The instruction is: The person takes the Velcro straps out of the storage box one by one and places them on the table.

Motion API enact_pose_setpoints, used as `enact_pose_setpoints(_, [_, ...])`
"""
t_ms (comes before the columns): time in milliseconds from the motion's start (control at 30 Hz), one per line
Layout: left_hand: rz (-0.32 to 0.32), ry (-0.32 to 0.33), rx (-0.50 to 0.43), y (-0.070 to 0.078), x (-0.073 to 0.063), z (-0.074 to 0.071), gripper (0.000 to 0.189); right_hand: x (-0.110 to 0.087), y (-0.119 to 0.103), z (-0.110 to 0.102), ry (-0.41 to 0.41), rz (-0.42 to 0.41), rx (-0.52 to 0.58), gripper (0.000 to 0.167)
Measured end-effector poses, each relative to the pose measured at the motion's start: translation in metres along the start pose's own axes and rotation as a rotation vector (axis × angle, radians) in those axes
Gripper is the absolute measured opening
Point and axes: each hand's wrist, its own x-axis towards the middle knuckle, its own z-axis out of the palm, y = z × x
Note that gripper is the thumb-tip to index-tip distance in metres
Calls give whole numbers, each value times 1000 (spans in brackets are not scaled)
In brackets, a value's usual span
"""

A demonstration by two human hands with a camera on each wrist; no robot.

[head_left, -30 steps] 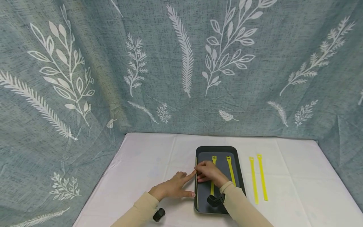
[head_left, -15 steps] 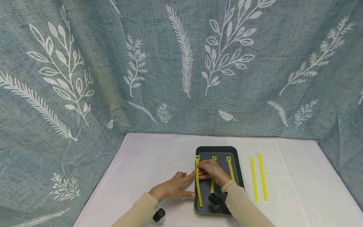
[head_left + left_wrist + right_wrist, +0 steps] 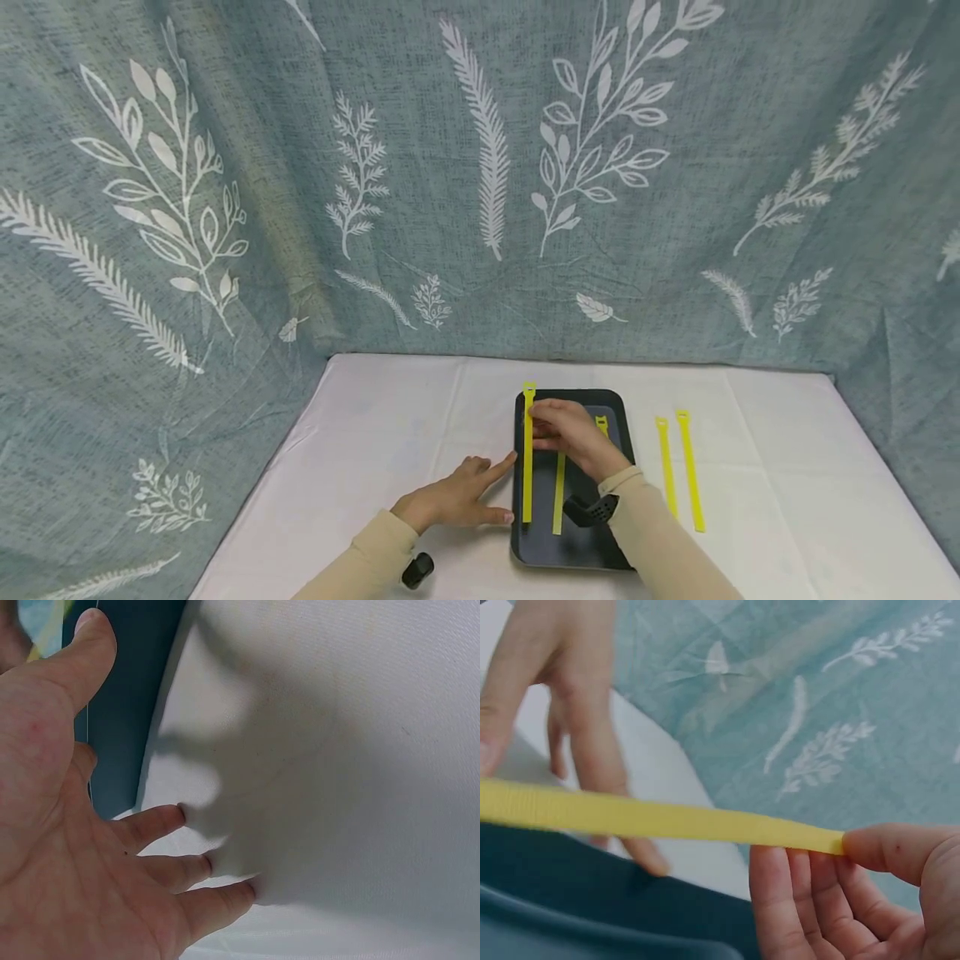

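Observation:
My right hand (image 3: 573, 435) pinches a yellow hook-and-loop cable tie (image 3: 528, 475) near its slotted head, above the left side of a dark tray (image 3: 540, 552). In the right wrist view, thumb and fingers grip one end of the cable tie (image 3: 682, 823), which stretches across to the left. My left hand (image 3: 457, 496) is spread beside the tray, index fingertip and thumb at its left rim. In the left wrist view the left hand (image 3: 82, 832) has its other fingertips on the white cloth. A second cable tie (image 3: 558, 504) lies in the tray, its upper part hidden by my right hand.
Another yellow cable tie (image 3: 602, 425) in the tray is mostly covered by the right hand and arm. Two more, a shorter cable tie (image 3: 666, 462) and a longer cable tie (image 3: 692, 475), lie right of the tray. A patterned curtain (image 3: 480, 208) hangs behind the table.
The right hand has turned the cable tie from edge-on to flat in view, then lifted it up and slightly right from the tray's left side. The left hand has stayed in place.

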Motion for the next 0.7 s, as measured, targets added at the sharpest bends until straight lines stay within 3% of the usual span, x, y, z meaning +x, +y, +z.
enact_pose_setpoints(400, [25,7,7,0,-2,-1,89,-11,-42,-25,31,-66,-91,46])
enact_pose_setpoints(700, [44,12,-5,-2,-3,1,89,-31,-62,-51,76,-91,-164,51])
